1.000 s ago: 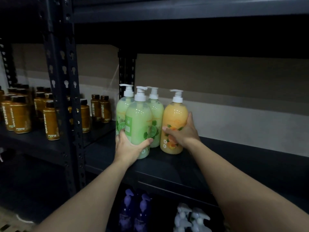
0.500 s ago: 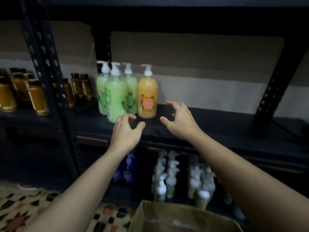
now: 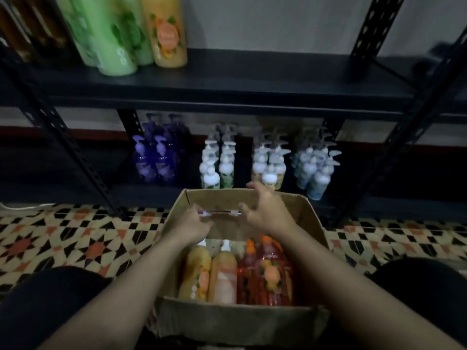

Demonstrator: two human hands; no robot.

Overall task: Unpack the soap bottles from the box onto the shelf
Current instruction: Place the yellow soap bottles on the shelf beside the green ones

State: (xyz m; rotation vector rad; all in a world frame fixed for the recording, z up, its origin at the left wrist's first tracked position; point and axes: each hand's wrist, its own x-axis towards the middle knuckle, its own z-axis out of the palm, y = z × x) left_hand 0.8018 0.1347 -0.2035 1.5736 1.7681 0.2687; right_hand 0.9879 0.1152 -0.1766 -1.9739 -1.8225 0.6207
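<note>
Cardboard box: open, on the floor at 6 o'clock of the view, between the person's knees.

Contents, lying side by side with pumps toward 12 o'clock: two yellow bottles on the 9 o'clock side and two red bottles on the 3 o'clock side. The far half of the box shows bare cardboard.

Left hand: over the box's far half, back up, fingers bent downward. Its fingertips are at the end of a thin shiny strip; whether it grips anything cannot be told.

Right hand: at 3 o'clock of the left, apart from it, fingers spread and loosely curved, holding nothing.

Shelf: dark board at 12 o'clock of the box. At its 9 o'clock end stand green bottles, with one orange bottle touching them on the 3 o'clock side.

Brown bottles: at 9 o'clock of the green ones.

Lower shelf: purple bottles, then three groups of white bottles running toward 3 o'clock.

Floor: patterned tiles.
</note>
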